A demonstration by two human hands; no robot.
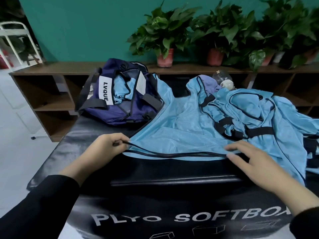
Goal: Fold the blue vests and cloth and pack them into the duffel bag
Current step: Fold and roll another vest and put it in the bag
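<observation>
- Vest [174, 128] under work lies spread flat on the black table [155, 171], its dark-trimmed hem along the near edge.
- Left hand [105, 147] pinches the hem corner, fingers curled on the trim.
- Right hand [241, 157] rests on the hem's other end, fingers straight and slightly apart, pressing the cloth flat.
- Duffel bag [120, 99] stands open at the far left of the table, with blue fabric already inside.
- Heap of further vests [250, 109] lies crumpled to the right, overlapping the spread one.
- Judgement: the step is squaring the hem before folding. Recommend keeping the trim taut between both hands, smoothing wrinkles toward the far side, and freeing the overlapped edge from the heap first.
</observation>
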